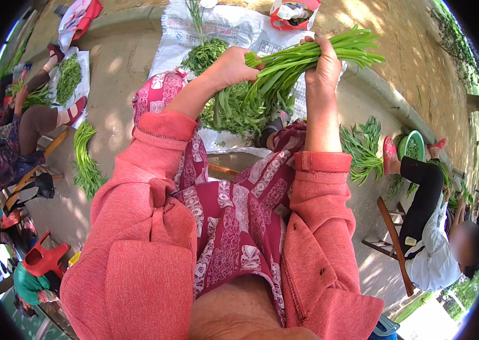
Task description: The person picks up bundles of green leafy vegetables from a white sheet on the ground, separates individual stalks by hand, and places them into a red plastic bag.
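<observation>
A thick bunch of long green leafy stems [290, 61] is held up before me between both hands. My right hand [323, 59] is wrapped around its middle, the stem ends sticking out to the right. At the bunch's left side, my left hand [237, 66] has its fingers closed on some stems. The leafy ends hang down between the hands. Below lie heaps of loose green leaves [233, 112] on a white woven plastic sack [231, 27] spread on the ground.
A red and white bag [294, 15] stands at the sack's far edge. Stem bunches lie on the ground to the left [84, 157] and right [362, 148]. Seated people are at both sides; a green basin [411, 146] stands by the right one. A concrete curb [384, 91] runs beyond.
</observation>
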Action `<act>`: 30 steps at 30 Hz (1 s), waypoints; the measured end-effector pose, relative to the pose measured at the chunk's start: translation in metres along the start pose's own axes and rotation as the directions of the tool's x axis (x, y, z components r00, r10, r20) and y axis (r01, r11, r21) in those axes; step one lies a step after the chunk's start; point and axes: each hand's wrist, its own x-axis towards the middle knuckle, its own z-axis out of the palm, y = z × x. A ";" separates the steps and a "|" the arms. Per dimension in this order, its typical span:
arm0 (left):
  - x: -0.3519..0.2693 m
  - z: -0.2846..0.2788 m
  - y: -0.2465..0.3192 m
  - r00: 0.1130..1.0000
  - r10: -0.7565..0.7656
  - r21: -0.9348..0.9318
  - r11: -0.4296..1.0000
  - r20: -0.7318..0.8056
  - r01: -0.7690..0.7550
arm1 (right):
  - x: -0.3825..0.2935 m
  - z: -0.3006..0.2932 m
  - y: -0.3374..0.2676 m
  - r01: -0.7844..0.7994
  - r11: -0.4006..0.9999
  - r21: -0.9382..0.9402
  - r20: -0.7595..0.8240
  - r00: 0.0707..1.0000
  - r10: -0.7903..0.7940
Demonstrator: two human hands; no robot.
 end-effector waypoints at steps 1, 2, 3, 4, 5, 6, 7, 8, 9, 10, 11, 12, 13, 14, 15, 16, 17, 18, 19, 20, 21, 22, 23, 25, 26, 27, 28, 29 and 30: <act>-0.001 0.001 0.005 1.000 0.006 -0.089 0.996 0.026 -0.004 | 0.000 -0.001 0.000 0.002 1.000 -0.002 -0.002 1.000 -0.002; -0.002 0.000 0.011 0.995 -0.075 -0.080 0.994 0.065 0.080 | 0.001 -0.002 -0.001 0.004 1.000 -0.004 -0.005 1.000 -0.004; -0.003 -0.003 0.017 0.982 -0.155 -0.067 0.984 0.103 0.163 | 0.001 -0.003 -0.001 0.003 1.000 -0.010 -0.007 1.000 -0.003; -0.005 -0.005 0.024 0.962 -0.235 -0.051 0.968 0.137 0.244 | 0.002 -0.003 -0.001 0.000 1.000 -0.015 -0.007 1.000 0.000; -0.005 -0.005 0.023 0.959 -0.238 -0.118 0.959 0.151 0.256 | 0.002 -0.003 -0.001 -0.002 1.000 -0.020 -0.007 1.000 0.002; -0.005 -0.005 0.021 0.957 -0.240 -0.184 0.945 0.166 0.269 | 0.002 -0.004 -0.002 -0.008 1.000 -0.019 -0.010 1.000 0.008; -0.005 -0.005 0.020 0.954 -0.240 -0.250 0.927 0.179 0.280 | 0.002 -0.004 -0.002 -0.014 1.000 -0.019 -0.011 1.000 0.014; -0.005 -0.005 0.019 0.957 -0.233 -0.262 0.926 0.174 0.273 | 0.002 -0.004 -0.002 -0.020 1.000 -0.018 -0.013 1.000 0.020; -0.005 -0.004 0.019 0.959 -0.226 -0.275 0.924 0.169 0.266 | 0.002 -0.004 -0.002 -0.021 1.000 -0.010 -0.003 1.000 0.021; -0.006 -0.004 0.019 0.962 -0.219 -0.287 0.922 0.162 0.259 | 0.001 -0.004 -0.002 -0.023 1.000 -0.002 0.008 1.000 0.023; -0.005 -0.005 0.017 0.958 -0.209 -0.289 0.921 0.197 0.260 | 0.001 -0.003 -0.002 -0.025 1.000 0.006 0.020 0.999 0.025; -0.003 -0.006 0.015 0.953 -0.198 -0.291 0.920 0.231 0.262 | 0.000 -0.003 -0.002 -0.031 0.999 0.012 0.028 0.999 0.031; -0.003 -0.006 0.015 0.945 -0.186 -0.293 0.919 0.268 0.264 | -0.001 -0.002 -0.002 -0.035 0.999 0.017 0.035 0.999 0.035; -0.002 -0.006 0.015 0.937 -0.195 -0.279 0.919 0.289 0.278 | -0.001 -0.002 -0.002 -0.040 0.999 0.022 0.042 0.998 0.039; -0.002 -0.006 0.015 0.928 -0.205 -0.265 0.919 0.310 0.291 | -0.002 -0.001 -0.002 -0.041 0.999 0.018 0.046 0.998 0.040; -0.002 -0.006 0.017 0.919 -0.214 -0.251 0.919 0.332 0.305 | -0.001 -0.001 -0.001 -0.040 0.999 0.013 0.049 0.998 0.040; -0.003 -0.003 0.019 0.929 -0.215 -0.255 0.921 0.300 0.295 | -0.001 -0.002 0.000 -0.040 0.999 0.008 0.052 0.998 0.040; -0.004 0.000 0.022 0.939 -0.216 -0.259 0.923 0.268 0.286 | 0.001 -0.003 0.000 -0.036 0.999 -0.011 0.063 0.997 0.037; -0.005 0.003 0.023 0.948 -0.216 -0.263 0.925 0.236 0.276 | 0.001 -0.003 0.001 -0.031 0.999 -0.031 0.075 0.997 0.033; -0.005 0.004 0.023 0.952 -0.209 -0.264 0.927 0.224 0.266 | 0.002 -0.005 0.001 -0.026 0.998 -0.050 0.086 0.996 0.030; -0.004 0.006 0.022 0.956 -0.201 -0.265 0.930 0.214 0.255 | 0.003 -0.006 0.001 -0.017 0.998 -0.057 0.086 0.996 0.022; -0.005 0.006 0.020 0.960 -0.196 -0.266 0.932 0.197 0.245 | 0.002 -0.005 0.002 -0.013 0.998 -0.062 0.090 0.996 0.019; -0.004 0.006 0.014 0.966 -0.193 -0.233 0.945 0.171 0.230 | 0.000 -0.003 0.002 -0.008 0.998 -0.067 0.093 0.996 0.015; 0.001 0.007 0.001 0.976 -0.181 -0.164 0.966 0.121 0.200 | 0.001 -0.002 0.005 -0.017 0.998 -0.066 0.116 0.993 0.025; 0.002 0.008 -0.003 0.983 -0.156 -0.122 0.978 0.099 0.167 | 0.001 -0.002 0.006 -0.021 0.998 -0.066 0.127 0.991 0.029; 0.002 0.009 -0.007 0.989 -0.129 -0.079 0.988 0.077 0.135 | 0.001 -0.002 0.007 -0.015 0.997 -0.070 0.148 0.989 0.025; 0.002 0.010 -0.006 0.993 -0.101 -0.036 0.994 0.057 0.103 | 0.001 -0.003 0.007 -0.008 0.997 -0.074 0.168 0.986 0.020; 0.002 0.011 -0.006 0.995 -0.090 -0.001 0.996 0.053 0.090 | 0.000 -0.003 0.007 -0.001 0.997 -0.078 0.188 0.982 0.016; 0.001 0.011 -0.006 0.996 -0.079 0.035 0.996 0.049 0.077 | -0.001 -0.003 0.007 -0.005 0.997 -0.081 0.182 0.983 0.019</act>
